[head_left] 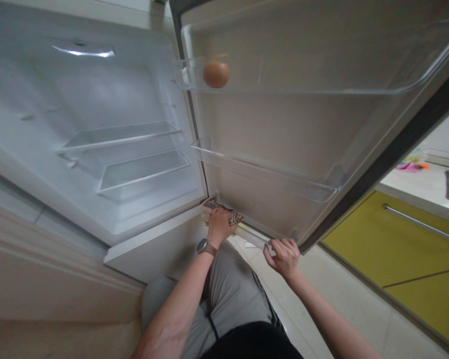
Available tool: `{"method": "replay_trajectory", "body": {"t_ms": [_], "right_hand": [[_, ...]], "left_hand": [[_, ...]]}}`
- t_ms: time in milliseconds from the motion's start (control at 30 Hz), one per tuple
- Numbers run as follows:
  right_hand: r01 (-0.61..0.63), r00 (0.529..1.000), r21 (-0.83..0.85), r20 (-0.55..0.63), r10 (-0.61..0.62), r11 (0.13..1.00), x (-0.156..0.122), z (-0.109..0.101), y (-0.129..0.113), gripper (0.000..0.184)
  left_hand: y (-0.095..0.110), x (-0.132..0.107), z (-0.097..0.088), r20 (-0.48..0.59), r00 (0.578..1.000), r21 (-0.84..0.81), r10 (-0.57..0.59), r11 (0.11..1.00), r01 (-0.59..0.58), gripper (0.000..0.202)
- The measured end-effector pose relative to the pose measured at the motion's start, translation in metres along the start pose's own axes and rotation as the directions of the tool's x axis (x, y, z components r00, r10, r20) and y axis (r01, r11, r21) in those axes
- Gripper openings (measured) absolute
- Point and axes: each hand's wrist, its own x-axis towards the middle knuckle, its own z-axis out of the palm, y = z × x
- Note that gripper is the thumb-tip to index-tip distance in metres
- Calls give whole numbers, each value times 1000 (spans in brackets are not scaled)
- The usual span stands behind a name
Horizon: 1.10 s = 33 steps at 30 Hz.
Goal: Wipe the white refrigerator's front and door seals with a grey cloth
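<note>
My left hand (221, 227) is closed on a brown and tan patterned cloth (209, 208), at the hinge side of the open refrigerator door's (269, 129) bottom. At the door's lower outer corner, my right hand (286, 257) has its fingers curled over the edge of a low clear door bin (252, 234). Much of that bin is hidden by the hands. Higher on the door are a middle clear bin (269, 172) and a top clear bin (322, 77). An egg-like brown round thing (216, 75) sits in the top bin.
The lit fridge interior (97, 89) at left holds an upper glass shelf (119, 135) and a lower one (144, 169). Below it is a white lower door or drawer (160, 244). Yellow cabinets (392, 239) under a counter (415, 192) stand at right, close to the open door.
</note>
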Motion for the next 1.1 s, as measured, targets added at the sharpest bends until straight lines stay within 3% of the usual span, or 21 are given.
{"method": "replay_trajectory", "body": {"t_ms": [1100], "right_hand": [[2,1000,-4,9,-2,1000,1,0,-1,21]], "left_hand": [[-1,-1,0,-23,1000,-6,19,1000,-19,14]]}}
